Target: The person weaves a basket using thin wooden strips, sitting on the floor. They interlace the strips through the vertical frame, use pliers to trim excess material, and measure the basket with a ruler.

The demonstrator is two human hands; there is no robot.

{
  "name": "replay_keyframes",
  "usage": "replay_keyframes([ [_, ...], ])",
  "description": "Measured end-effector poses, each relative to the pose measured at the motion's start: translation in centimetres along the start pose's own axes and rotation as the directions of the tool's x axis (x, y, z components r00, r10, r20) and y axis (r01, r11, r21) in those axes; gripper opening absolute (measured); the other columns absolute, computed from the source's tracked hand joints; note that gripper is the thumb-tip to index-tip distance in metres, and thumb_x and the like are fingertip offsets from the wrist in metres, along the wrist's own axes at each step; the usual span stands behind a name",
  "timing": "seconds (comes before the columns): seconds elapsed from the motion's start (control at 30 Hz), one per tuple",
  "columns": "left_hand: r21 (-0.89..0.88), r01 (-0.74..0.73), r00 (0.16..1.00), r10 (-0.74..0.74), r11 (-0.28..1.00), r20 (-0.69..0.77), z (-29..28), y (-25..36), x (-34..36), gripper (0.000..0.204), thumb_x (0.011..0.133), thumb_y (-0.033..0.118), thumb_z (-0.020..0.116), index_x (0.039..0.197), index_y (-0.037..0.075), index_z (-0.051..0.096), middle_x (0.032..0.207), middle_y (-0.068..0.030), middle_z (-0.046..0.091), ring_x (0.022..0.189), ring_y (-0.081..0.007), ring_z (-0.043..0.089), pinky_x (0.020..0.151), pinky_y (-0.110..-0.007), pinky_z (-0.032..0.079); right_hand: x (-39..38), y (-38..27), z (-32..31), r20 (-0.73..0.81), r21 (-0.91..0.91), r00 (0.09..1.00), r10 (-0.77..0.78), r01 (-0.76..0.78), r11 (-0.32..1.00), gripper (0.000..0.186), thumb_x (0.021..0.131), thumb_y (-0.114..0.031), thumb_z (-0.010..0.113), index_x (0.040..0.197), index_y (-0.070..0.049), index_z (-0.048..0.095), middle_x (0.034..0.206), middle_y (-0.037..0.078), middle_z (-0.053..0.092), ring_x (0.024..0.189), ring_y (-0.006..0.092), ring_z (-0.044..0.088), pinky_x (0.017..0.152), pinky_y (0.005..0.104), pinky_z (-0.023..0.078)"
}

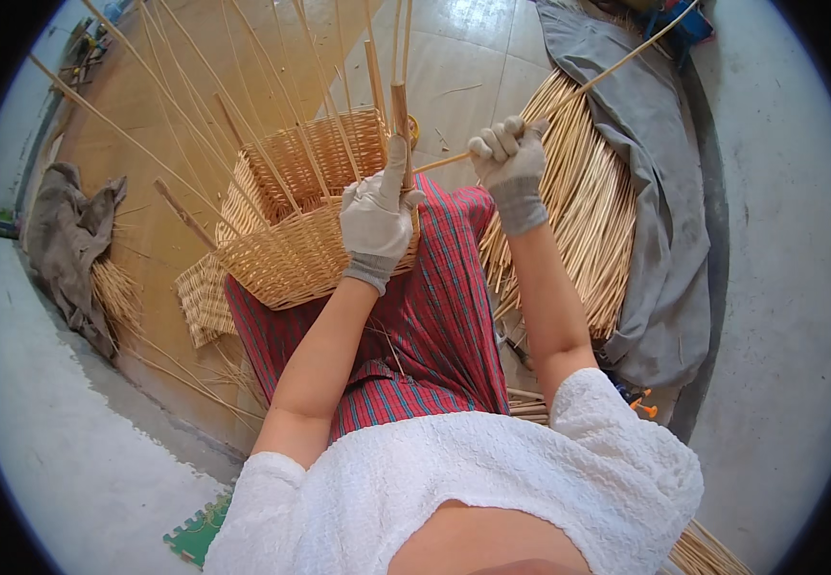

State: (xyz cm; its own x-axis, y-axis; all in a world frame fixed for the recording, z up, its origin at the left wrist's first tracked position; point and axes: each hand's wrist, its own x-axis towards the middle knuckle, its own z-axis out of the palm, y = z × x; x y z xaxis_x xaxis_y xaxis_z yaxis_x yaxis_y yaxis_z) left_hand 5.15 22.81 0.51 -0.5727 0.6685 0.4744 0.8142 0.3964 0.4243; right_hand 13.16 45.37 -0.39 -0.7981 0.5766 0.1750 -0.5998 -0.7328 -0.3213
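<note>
A half-woven wicker basket (281, 254) rests tilted against my lap, with tall thin rods rising from its walls and thicker sticks at its corners. My left hand (375, 222), in a pale work glove, grips its near right corner, one finger pointing up along the corner stick (400, 107). To the right, my gloved right hand (509, 165) is closed in a fist around a long willow rod (626, 57). One part of that rod runs from the fist to the basket's corner; the rest slants up to the far right. The fingertips of my left hand are partly hidden.
A large bundle of peeled rods (588, 206) lies on the right, partly wrapped in grey cloth (664, 287). More grey cloth (66, 230) covers rods at the left wall. A woven wicker piece (203, 299) sits beneath the basket. A green foam mat (200, 527) lies lower left.
</note>
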Motion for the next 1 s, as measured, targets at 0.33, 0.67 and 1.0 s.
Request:
replay_keyframes([
  [0.33, -0.148, 0.048, 0.999, -0.048, 0.988, 0.005, 0.1, -0.1, -0.2, 0.082, 0.094, 0.034, 0.073, 0.163, 0.017, 0.032, 0.108, -0.0052, 0.071, 0.096, -0.0250, 0.068, 0.092, -0.041, 0.048, -10.8, 13.5, 14.0, 0.319, -0.919, 0.938, -0.133, 0.341, 0.197, 0.010, 0.090, -0.009, 0.070, 0.098, -0.003, 0.071, 0.094, 0.013, 0.070, 0.096, 0.0299, 0.068, 0.085, 0.0388, 0.052],
  [0.67, -0.960, 0.281, 0.813, -0.527, -0.019, 0.248, -6.3, -9.3, -4.1, 0.038, 0.109, 0.042, 0.051, 0.115, 0.006, 0.062, 0.083, -0.0066, 0.070, 0.085, -0.0200, 0.071, 0.083, -0.037, 0.059, -1.5, 5.4, 10.4, -0.192, -0.919, 0.890, 0.412, -0.016, -0.393, 0.065, 0.077, -0.044, 0.088, 0.122, -0.006, 0.061, 0.114, 0.015, 0.066, 0.113, 0.0303, 0.065, 0.093, 0.0416, 0.053],
  [1.0, -0.571, 0.263, 0.964, -0.190, 0.778, 0.185, -10.3, -1.6, 13.6, 0.032, 0.107, 0.033, 0.061, 0.117, 0.003, 0.059, 0.080, -0.0093, 0.068, 0.071, -0.0144, 0.069, 0.061, -0.028, 0.058, -4.1, 11.2, 7.2, 0.104, -0.976, 0.966, -0.236, 0.053, -0.213, 0.020, 0.085, -0.015, 0.077, 0.097, -0.008, 0.064, 0.100, 0.018, 0.062, 0.096, 0.0374, 0.064, 0.083, 0.0460, 0.052],
])
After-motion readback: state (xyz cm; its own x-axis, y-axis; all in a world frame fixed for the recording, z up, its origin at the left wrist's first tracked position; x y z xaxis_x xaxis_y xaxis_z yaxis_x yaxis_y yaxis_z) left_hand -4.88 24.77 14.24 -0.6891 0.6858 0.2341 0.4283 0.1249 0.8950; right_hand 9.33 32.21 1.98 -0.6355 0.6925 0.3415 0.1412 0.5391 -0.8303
